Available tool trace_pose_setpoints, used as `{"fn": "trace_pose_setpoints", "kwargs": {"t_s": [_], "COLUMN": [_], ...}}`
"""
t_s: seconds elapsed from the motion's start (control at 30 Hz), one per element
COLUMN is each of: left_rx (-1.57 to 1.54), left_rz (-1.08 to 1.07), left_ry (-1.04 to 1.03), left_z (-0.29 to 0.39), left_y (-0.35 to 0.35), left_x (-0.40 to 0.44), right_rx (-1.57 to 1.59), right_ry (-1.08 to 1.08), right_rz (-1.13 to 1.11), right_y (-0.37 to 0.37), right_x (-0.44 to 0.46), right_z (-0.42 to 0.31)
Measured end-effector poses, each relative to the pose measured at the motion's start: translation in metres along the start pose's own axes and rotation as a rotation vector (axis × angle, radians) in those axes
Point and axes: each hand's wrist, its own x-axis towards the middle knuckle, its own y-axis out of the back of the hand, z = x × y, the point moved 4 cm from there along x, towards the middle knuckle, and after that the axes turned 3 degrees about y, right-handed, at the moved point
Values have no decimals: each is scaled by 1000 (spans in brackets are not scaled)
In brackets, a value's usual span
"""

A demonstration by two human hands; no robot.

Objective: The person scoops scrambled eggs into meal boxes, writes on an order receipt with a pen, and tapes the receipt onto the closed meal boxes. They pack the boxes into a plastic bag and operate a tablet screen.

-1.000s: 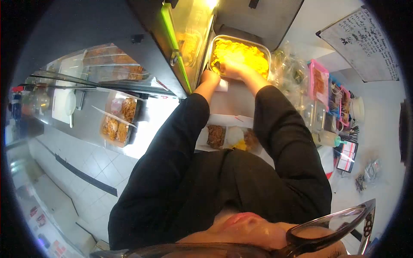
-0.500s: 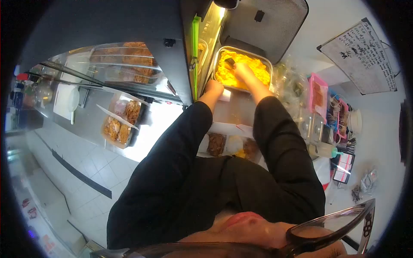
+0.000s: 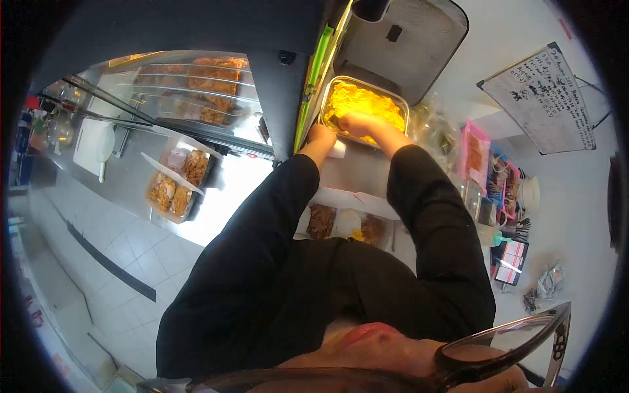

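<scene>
At the near left corner of a metal tray [image 3: 407, 124] of yellow food [image 3: 370, 101], my right hand [image 3: 362, 123] is closed on a dark utensil, mostly hidden by the fingers. My left hand [image 3: 321, 137] is closed just outside that corner, beside a small white object [image 3: 338, 149]; what it holds is too small to make out. Nearer my body, an open white box [image 3: 350, 198] holds brown fried pieces [image 3: 322, 221], a white mound [image 3: 348, 223] and a little yellow food.
A glass cabinet with fried food [image 3: 213, 85] stands left. Below it is another open food box [image 3: 171, 187], with a white board [image 3: 94, 143] farther left. On the right are plastic bags [image 3: 429, 134], a pink basket [image 3: 473, 154] and a pump bottle [image 3: 488, 234]. A whiteboard [image 3: 544, 98] hangs there.
The right hand and dark utensil have moved from over the yellow food back toward the tray's near left corner, close to the left hand. The camera view has shifted slightly.
</scene>
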Motion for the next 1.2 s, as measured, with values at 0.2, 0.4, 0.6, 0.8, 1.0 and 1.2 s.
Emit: {"fn": "trace_pose_setpoints", "kwargs": {"t_s": [0.2, 0.4, 0.6, 0.8, 1.0, 1.2], "left_rx": [129, 239, 132, -353, -439, -327], "left_rz": [60, -99, -171, -51, 72, -118], "left_ry": [-74, -207, -563, -787, -353, -168], "left_z": [0, 14, 33, -51, -210, -290], "left_y": [1, 4, 62, 180, 246, 240], "left_x": [5, -8, -122, -243, -255, -245], "right_rx": [631, 1309, 1495, 1270, 1320, 1233], "right_ry": [-242, -310, -298, -254, -202, -234], "right_rz": [-93, 177, 398, 525, 430, 412], "right_y": [-13, -57, -34, 20, -3, -120], "right_x": [2, -5, -54, -146, -238, -255], "right_z": [17, 58, 73, 35, -71, -176]}}
